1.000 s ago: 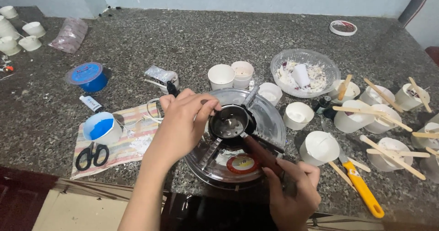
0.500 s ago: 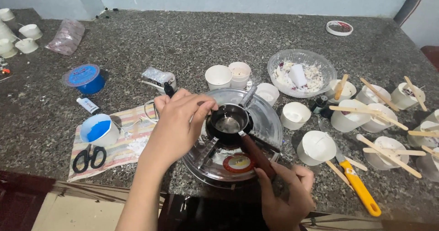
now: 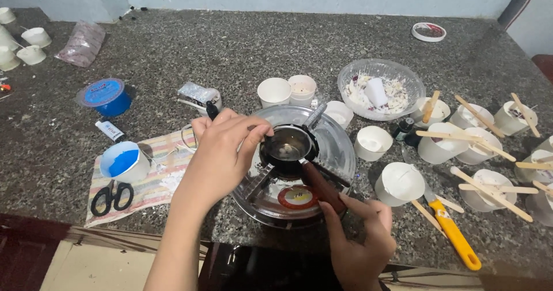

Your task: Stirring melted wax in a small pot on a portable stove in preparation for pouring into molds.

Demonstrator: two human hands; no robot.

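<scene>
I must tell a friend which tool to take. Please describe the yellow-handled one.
Start at the round metal stove in the middle of the stone counter. Go right, past the cups. The knife lies near the counter's front edge, alone in having a yellow handle.

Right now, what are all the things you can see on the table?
Small pan: one, dark, brown handle, on the burner.
Burner: one, silver, round, counter middle.
Glass bowl: one, clear, white bits inside, behind the burner.
Paper cups: many, white, mostly right, some with wooden sticks.
Scissors: one, black, on the striped cloth.
Knife: one, yellow handle, right front.
Blue tub: one, left.
Left hand: at the pan's rim.
Right hand: holding the pan handle.
</scene>
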